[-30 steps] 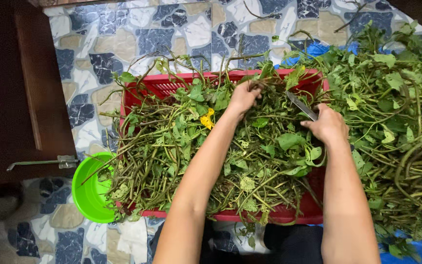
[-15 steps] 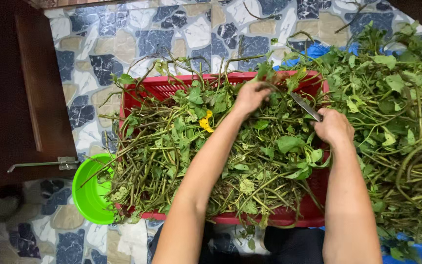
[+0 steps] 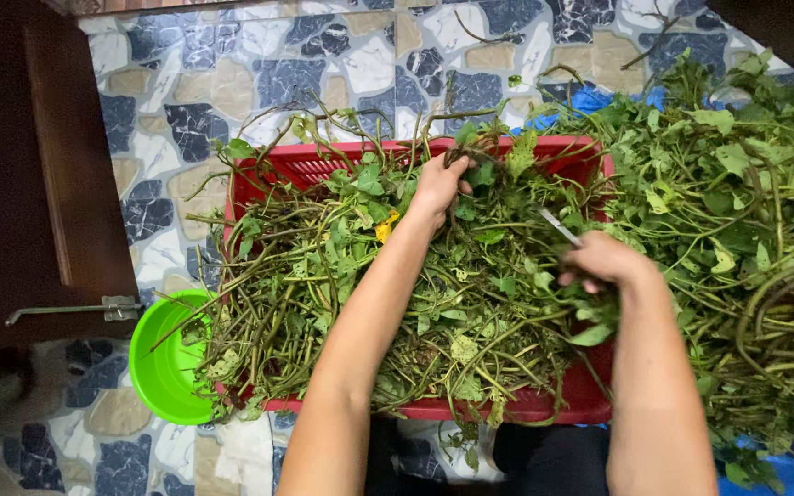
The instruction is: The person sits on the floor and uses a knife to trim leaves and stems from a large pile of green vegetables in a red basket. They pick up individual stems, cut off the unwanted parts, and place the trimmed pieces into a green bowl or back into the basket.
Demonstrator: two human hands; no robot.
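A floor [image 3: 232, 73] of blue, white and tan stone-pattern tiles carries a red crate [image 3: 553, 404] heaped with leafy green vines [image 3: 323, 276]; dark wooden furniture [image 3: 39, 184] stands left, a green bowl [image 3: 163, 372] beside the crate, a loose pile of greens [image 3: 746, 230] right. The left hand [image 3: 438, 184] grips stems at the far rim; the right hand [image 3: 604, 262] closes around a small blade [image 3: 560, 227].

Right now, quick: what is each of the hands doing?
Left hand: closed on a leafy stem above the red crate.
Right hand: closed on a knife.
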